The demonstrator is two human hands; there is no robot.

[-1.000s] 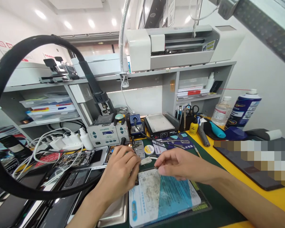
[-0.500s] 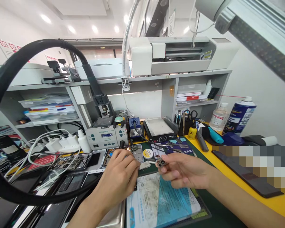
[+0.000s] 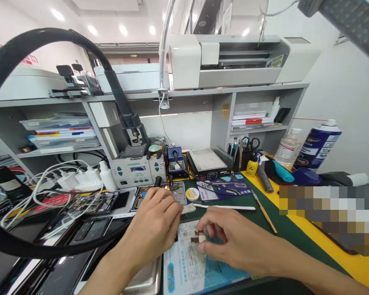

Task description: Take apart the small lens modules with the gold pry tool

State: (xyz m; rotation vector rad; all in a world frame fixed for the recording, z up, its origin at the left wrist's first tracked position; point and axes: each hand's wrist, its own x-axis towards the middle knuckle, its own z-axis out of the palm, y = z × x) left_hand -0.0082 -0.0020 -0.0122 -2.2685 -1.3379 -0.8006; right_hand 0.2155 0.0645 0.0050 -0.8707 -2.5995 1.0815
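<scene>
My right hand is over the blue-and-white printed pad, thumb and fingertips closed about a small phone camera module. The module's pale back and brown flex connectors face up, at or just above the pad. To the left, my left hand is held with fingers curled downward at the pad's upper left edge. Its fingertips are hidden, so what they hold, if anything, does not show. Just beyond it lies an opened phone with exposed parts.
Several phones and a circuit board crowd the left. A black hose arches there. A soldering station, heating plate, white stick tool and wooden-handled blade lie beyond my hands. A spray can stands right.
My right hand has lowered the camera module to the pad and turned it over, so its lenses no longer show. My left hand stays nearly in place. The view has shifted slightly.
</scene>
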